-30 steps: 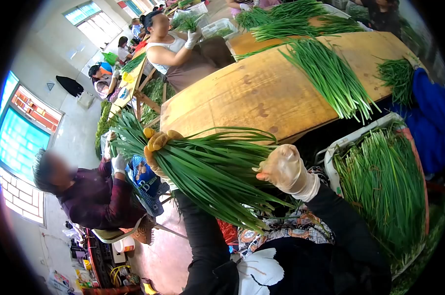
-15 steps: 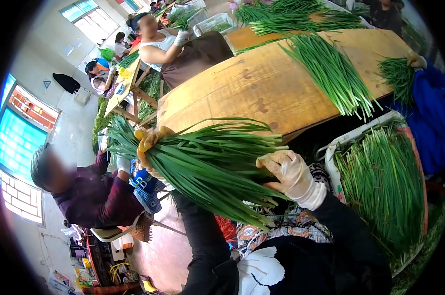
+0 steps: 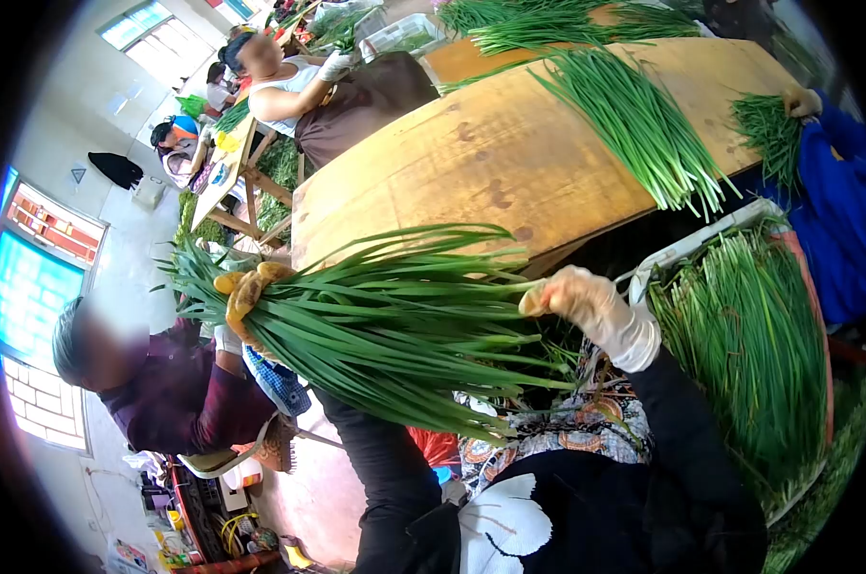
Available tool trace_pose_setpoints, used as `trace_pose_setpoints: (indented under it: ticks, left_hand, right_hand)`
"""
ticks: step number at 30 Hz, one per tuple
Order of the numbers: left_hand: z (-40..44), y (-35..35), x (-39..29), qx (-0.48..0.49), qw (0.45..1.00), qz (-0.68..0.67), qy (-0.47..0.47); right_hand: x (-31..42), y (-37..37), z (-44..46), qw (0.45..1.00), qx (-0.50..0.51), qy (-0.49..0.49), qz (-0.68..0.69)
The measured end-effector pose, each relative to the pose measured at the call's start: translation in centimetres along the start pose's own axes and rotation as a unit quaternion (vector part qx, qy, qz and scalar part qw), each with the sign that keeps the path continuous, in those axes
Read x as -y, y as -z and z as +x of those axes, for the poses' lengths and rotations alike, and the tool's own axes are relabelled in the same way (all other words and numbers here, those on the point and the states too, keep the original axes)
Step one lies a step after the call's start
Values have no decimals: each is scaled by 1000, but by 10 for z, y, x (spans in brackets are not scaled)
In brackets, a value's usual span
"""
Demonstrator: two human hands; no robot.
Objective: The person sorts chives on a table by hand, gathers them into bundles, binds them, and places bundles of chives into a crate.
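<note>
**Green bunch clamped in left hand, right fingertips at the stalk ends**

Left hand (image 3: 253, 298), gloved: fingers wrapped around the bunch (image 3: 394, 330) near its left end, thumb side up. Grip looks clenched. Short leafy part sticks out left of the fist; the long part fans out to the right, roughly level, held up in front of the body.

Right hand (image 3: 591, 311), pale glove: thumb and fingertips pinched on the tip of 1 stalk (image 3: 511, 286) at the upper right of the fan. Rest of the bunch is left of and below those fingers, apart from the palm.

Under the bunch's right end: patterned cloth (image 3: 567, 430) on the lap. Just beyond the bunch: wooden table (image 3: 433, 182), with a loose pile (image 3: 634, 124) of the same greens on its right half. Right of the right hand: crate (image 3: 710, 232), packed with greens (image 3: 739, 344).

Farther out: at the table's far right, a co-worker's hand (image 3: 801, 101) on a smaller bunch (image 3: 769, 129), blue cloth (image 3: 839, 215) beside it. Left: seated person in dark purple (image 3: 198, 392). Behind: person in a white top (image 3: 280, 103).
</note>
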State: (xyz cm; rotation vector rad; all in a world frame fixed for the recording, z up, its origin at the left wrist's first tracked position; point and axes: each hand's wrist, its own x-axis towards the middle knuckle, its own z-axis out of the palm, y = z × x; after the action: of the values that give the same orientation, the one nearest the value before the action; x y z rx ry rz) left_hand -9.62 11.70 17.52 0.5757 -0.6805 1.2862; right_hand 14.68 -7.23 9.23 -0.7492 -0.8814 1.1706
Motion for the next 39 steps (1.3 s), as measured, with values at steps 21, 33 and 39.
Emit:
trace_pose_setpoints:
  ticks: [21, 33, 39]
  left_hand:
    - [-1, 16, -22, -18, 988, 129, -89]
    - [26, 16, -105, -32, 974, 222, -33]
    - [38, -7, -126, -51, 914, 358, 186]
  right_hand:
    - [12, -25, -4, 988, -31, -134, 70]
    - [-27, 90, -51, 916, 14, -150, -373]
    - [30, -9, -12, 867, 76, 82, -486]
